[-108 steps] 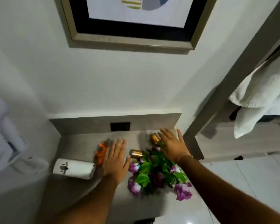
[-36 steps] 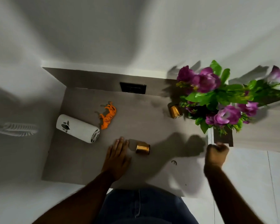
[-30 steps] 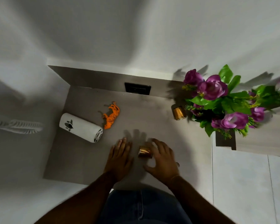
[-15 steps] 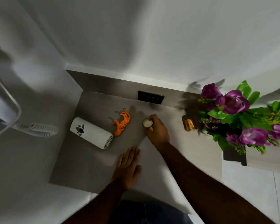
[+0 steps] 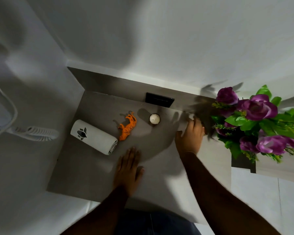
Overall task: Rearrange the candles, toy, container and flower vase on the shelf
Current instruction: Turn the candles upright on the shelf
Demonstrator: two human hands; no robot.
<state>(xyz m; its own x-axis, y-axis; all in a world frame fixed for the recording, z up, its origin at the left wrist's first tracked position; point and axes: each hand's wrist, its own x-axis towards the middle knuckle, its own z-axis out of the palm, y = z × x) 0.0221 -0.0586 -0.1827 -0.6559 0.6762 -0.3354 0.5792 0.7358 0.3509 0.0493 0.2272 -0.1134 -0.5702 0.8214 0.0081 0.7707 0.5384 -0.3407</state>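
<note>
On the grey shelf [image 5: 85,175] a white cylindrical container [image 5: 93,137] lies on its side at the left. An orange toy tiger [image 5: 127,127] lies right of it. One candle [image 5: 154,118] stands upright by the tiger, white wax showing. My left hand [image 5: 128,168] rests flat on the shelf, holding nothing. My right hand [image 5: 190,133] is blurred at the shelf's right end, thumb spread, fingers over the spot where the second gold candle stood; that candle is hidden. The purple flowers [image 5: 258,122] in a dark vase [image 5: 243,162] stand just right of the shelf.
A black socket plate [image 5: 159,100] sits in the shelf's back wall. A white coiled cord [image 5: 34,133] hangs at the left. White walls close the back and left. Pale floor tiles [image 5: 255,200] lie below at the right.
My right hand let go of the candle, now upright beside the tiger, and moved right toward the flowers. My left hand stayed flat on the shelf.
</note>
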